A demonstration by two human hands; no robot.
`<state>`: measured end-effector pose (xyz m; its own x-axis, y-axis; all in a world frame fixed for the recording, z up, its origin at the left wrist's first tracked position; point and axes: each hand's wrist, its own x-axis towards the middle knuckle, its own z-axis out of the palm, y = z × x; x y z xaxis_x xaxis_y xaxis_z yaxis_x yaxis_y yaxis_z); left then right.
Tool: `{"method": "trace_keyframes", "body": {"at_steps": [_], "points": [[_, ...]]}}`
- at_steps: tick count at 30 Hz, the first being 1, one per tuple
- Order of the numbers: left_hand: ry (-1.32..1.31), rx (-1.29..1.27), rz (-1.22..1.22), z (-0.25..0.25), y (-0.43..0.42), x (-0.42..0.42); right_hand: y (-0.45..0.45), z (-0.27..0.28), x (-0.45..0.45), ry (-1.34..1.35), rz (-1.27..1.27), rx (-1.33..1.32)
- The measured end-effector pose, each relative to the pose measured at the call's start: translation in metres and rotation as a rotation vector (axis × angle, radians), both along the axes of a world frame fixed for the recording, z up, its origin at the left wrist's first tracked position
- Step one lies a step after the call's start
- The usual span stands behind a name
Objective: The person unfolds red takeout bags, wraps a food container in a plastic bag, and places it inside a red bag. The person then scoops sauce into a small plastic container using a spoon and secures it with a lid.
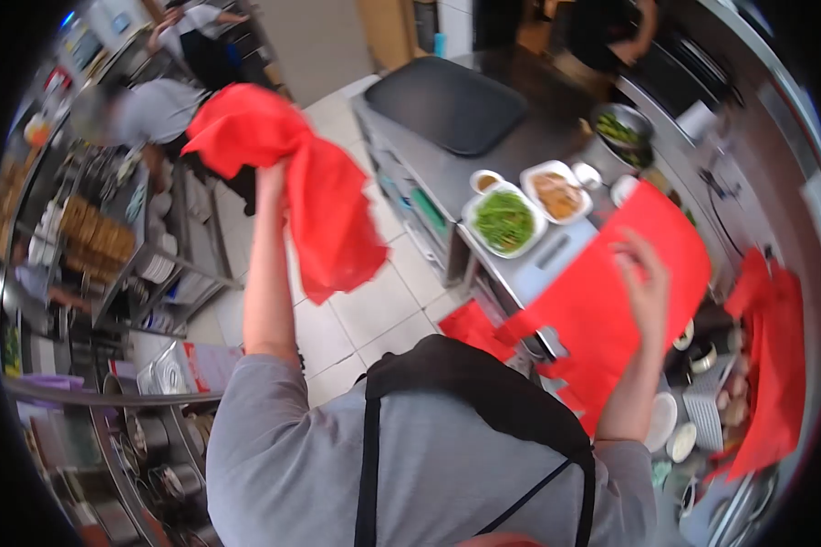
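Note:
My left hand (272,178) is raised over the floor and closed on a crumpled red cloth bag (333,205), which hangs down from it. The bag partly hides my fingers. On the right, my right hand (646,278) is above a large flat red fabric piece (584,314) with a notched lower edge. Its fingers are bent and apart, with nothing visible between them. I cannot tell whether the fingertips touch the fabric. The red piece covers part of the steel counter, beside a white container of green vegetables (504,223) and another of orange-brown food (556,196).
A black tray (447,105) lies on the counter beyond. A metal bowl of greens (622,128) stands farther right. More red fabric (771,365) hangs at the right edge. A person in grey (150,114) bends over shelving at left. Others stand at the back.

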<state>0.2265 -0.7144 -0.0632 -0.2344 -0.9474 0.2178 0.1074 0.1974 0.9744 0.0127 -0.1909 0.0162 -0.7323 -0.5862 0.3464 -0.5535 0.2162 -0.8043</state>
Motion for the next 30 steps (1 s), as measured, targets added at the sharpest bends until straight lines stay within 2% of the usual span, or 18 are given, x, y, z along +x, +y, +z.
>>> {"method": "trace_keyframes", "body": {"at_steps": [1,3,5,7,8,10,13,16,17,18,20,21,23,24,25,27,29,30], "points": [[0.078,0.153,-0.13,0.029,0.032,0.0,-0.042,-0.022,0.013,-0.117,0.144,-0.018],[0.223,0.389,-0.382,0.027,0.021,0.011,-0.126,-0.047,0.041,-0.183,0.418,-0.01],[0.29,0.488,-0.461,0.016,0.009,0.023,-0.211,-0.071,0.057,-0.25,0.477,-0.077],[0.323,0.513,-0.44,0.0,-0.004,0.04,-0.305,-0.133,0.062,-0.323,0.499,-0.235],[0.334,0.506,-0.4,-0.009,-0.014,0.051,-0.34,-0.133,0.089,-0.566,0.566,-0.348],[0.342,0.458,-0.284,-0.023,-0.042,0.073,-0.396,-0.132,0.143,-0.901,0.71,-0.363],[0.259,0.229,-0.041,-0.034,-0.107,0.109,-0.451,-0.138,0.2,-1.235,0.865,-0.28],[-0.05,-0.268,0.18,-0.027,-0.179,0.149,-0.503,-0.147,0.209,-1.413,0.923,-0.227],[-0.175,-0.489,0.213,-0.006,-0.173,0.156,-0.521,-0.15,0.203,-1.455,0.928,-0.221],[-0.179,-0.484,0.225,-0.011,-0.185,0.16,-0.54,-0.152,0.195,-1.493,0.928,-0.22],[-0.434,-0.779,0.034,-0.024,-0.212,0.163,-0.577,-0.158,0.172,-1.557,0.927,-0.235],[-0.335,-0.572,-0.087,-0.037,-0.226,0.152,-0.597,-0.161,0.158,-1.59,0.931,-0.248],[-0.542,-0.653,-0.329,-0.056,-0.244,0.128,-0.638,-0.168,0.13,-1.628,0.951,-0.265],[-0.852,-0.934,-0.451,-0.066,-0.251,0.118,-0.658,-0.171,0.117,-1.643,0.963,-0.265],[-0.915,-0.961,-0.605,-0.074,-0.256,0.099,-0.677,-0.173,0.107,-1.658,0.971,-0.254],[-0.98,-0.997,-0.755,-0.084,-0.284,0.06,-0.723,-0.166,0.095,-1.658,1.003,-0.211],[-0.814,-1.192,-0.452,-0.1,-0.324,0.033,-0.764,-0.143,0.093,-1.675,1.018,-0.111],[-0.818,-1.19,-0.452,-0.1,-0.349,0.025,-0.785,-0.134,0.093,-1.683,1.029,-0.004]]}}
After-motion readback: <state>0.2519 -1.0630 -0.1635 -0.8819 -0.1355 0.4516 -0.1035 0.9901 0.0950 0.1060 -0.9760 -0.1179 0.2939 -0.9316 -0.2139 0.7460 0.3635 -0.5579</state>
